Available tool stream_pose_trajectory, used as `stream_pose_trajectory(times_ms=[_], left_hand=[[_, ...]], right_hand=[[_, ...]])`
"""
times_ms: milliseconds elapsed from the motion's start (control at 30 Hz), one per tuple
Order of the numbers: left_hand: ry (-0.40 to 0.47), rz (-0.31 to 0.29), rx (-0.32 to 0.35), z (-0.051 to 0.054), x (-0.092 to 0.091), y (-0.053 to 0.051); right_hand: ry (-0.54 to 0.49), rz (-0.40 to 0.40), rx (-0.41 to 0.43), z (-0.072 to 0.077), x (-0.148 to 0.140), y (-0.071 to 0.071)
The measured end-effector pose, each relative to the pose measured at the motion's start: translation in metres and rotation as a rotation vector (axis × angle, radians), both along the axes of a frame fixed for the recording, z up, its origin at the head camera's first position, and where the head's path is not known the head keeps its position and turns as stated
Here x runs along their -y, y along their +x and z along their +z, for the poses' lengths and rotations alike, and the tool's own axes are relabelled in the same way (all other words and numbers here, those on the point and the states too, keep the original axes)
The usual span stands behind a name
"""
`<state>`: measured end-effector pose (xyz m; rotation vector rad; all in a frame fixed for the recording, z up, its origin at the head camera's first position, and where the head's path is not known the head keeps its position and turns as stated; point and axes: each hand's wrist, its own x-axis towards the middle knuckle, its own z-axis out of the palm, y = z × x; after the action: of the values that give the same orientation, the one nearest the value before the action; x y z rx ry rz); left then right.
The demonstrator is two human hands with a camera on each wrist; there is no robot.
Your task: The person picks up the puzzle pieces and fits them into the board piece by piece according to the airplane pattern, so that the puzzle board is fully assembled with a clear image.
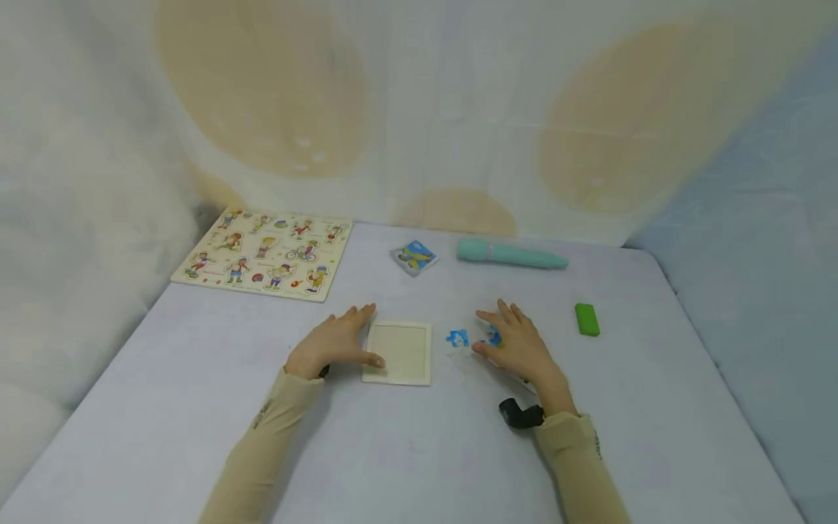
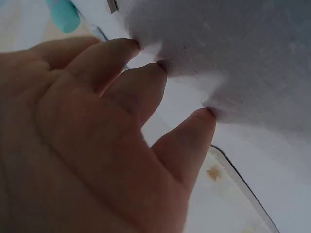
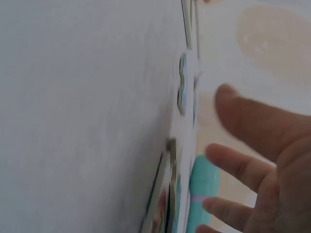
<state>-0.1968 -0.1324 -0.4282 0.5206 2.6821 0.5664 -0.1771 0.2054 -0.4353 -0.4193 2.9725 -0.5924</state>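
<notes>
A small cream square tray (image 1: 402, 356) with a raised rim lies flat on the table. At its left edge is my left hand (image 1: 337, 343), fingers spread and thumb reaching over the rim; whether it touches cannot be told. In the left wrist view the fingertips (image 2: 206, 114) appear near the white surface. My right hand (image 1: 520, 349) hovers with spread fingers over another blue puzzle piece (image 1: 495, 336), partly hidden. A light-blue jigsaw piece (image 1: 459, 338) lies between tray and right hand. Under the right wrist, a flat piece (image 1: 526, 383) shows only its edge.
A wooden picture board (image 1: 262, 255) lies at the back left. Along the back are a small picture packet (image 1: 414, 257) and a turquoise pen-shaped tube (image 1: 511, 254). To the right sits a green block (image 1: 587, 320). Cloth walls border the table.
</notes>
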Motion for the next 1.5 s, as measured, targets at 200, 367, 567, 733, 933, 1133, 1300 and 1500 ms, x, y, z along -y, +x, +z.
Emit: stream_pose_trajectory(times_ms=[200,367,567,733,933,1133,1300,1500], left_hand=[[-0.033,-0.07,0.023,-0.003,0.005,-0.001],[-0.027,-0.082,0.041,-0.005,0.004,0.0],[-0.016,-0.124,0.014,-0.007,-0.001,0.001],[-0.001,-0.14,0.005,-0.006,-0.004,0.003],[0.005,-0.157,0.021,-0.007,-0.005,0.004],[-0.011,-0.161,-0.002,-0.01,-0.006,0.005],[-0.01,-0.151,-0.001,-0.01,-0.007,0.006],[-0.014,-0.141,0.001,-0.01,-0.009,0.006]], right_hand=[[-0.038,0.028,-0.014,-0.003,0.015,-0.006],[-0.039,0.037,-0.03,-0.009,0.023,-0.012],[-0.085,0.031,-0.022,-0.01,0.029,-0.016],[-0.153,0.021,-0.017,-0.009,0.031,-0.018],[-0.266,0.032,0.024,-0.015,0.029,-0.02],[-0.385,0.04,0.076,-0.016,0.03,-0.024],[-0.449,0.009,0.108,-0.013,0.04,-0.03],[-0.488,-0.005,0.117,-0.01,0.061,-0.037]])
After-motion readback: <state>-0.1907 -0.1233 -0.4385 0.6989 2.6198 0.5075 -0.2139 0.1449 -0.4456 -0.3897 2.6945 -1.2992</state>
